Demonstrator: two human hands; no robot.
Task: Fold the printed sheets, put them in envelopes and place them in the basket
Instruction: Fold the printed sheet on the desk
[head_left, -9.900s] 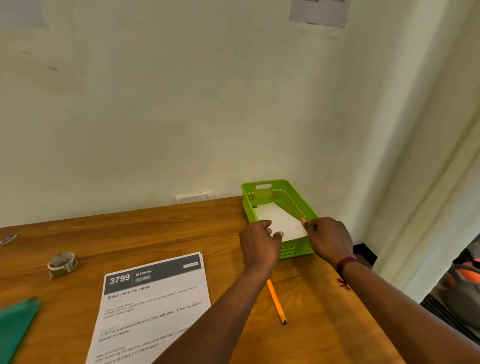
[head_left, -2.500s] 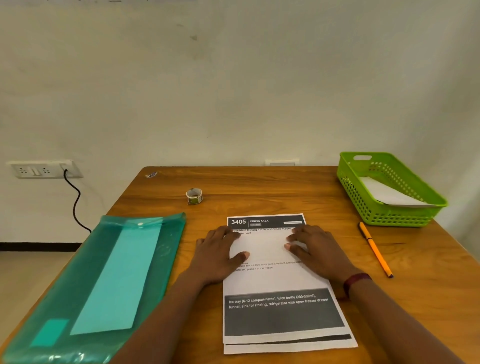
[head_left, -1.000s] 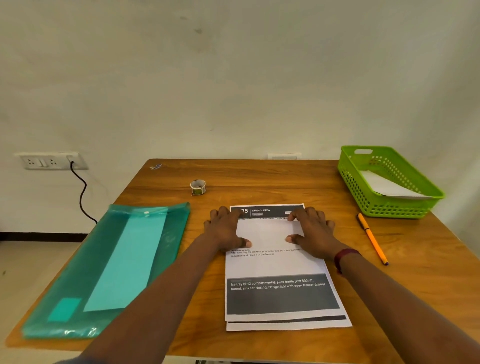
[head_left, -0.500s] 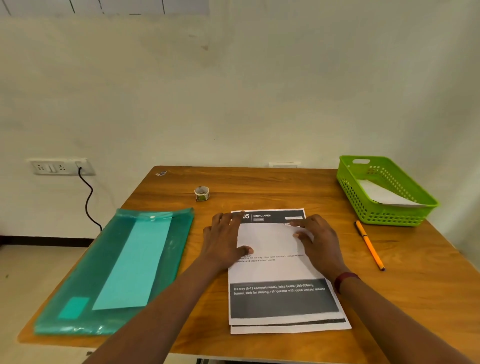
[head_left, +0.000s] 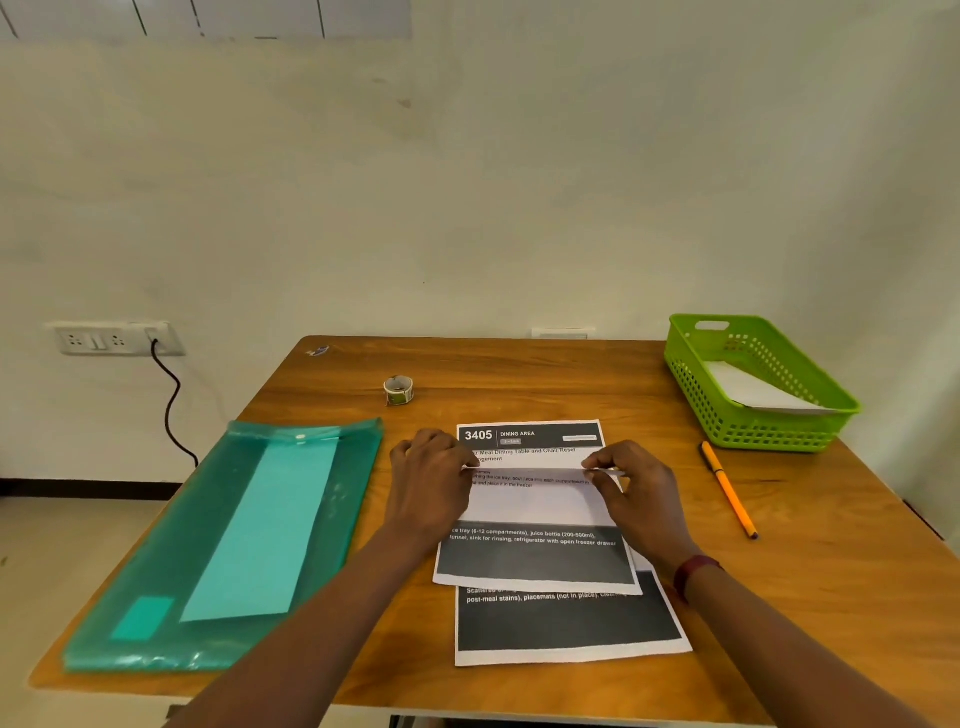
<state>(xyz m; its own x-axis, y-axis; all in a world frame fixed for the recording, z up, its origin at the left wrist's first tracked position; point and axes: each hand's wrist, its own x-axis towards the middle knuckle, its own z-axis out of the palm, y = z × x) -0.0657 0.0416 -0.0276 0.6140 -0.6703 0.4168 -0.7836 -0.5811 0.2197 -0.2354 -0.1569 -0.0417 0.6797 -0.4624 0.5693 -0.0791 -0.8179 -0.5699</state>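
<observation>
Two printed sheets lie in the middle of the wooden table. The top sheet (head_left: 535, 551) has its far end folded toward me. My left hand (head_left: 431, 483) pinches the left end of that folded edge and my right hand (head_left: 631, 488) pinches the right end, lifting it slightly. The lower sheet (head_left: 566, 623), headed 3405, lies flat underneath and shows at both ends. A green basket (head_left: 779, 434) stands at the far right with a white envelope (head_left: 753, 389) inside. A translucent green folder (head_left: 234, 530) with a light envelope in it lies on the left.
An orange pen (head_left: 730, 491) lies between the sheets and the basket. A small tape roll (head_left: 398, 389) sits beyond the sheets. A wall socket with a black cable (head_left: 169, 405) is at the far left. The table's near edge is just below the sheets.
Both hands went from pressing flat on the fold to pinching its edge. The top sheet has shifted toward me off the lower one, uncovering the 3405 heading and the lower sheet's bottom band.
</observation>
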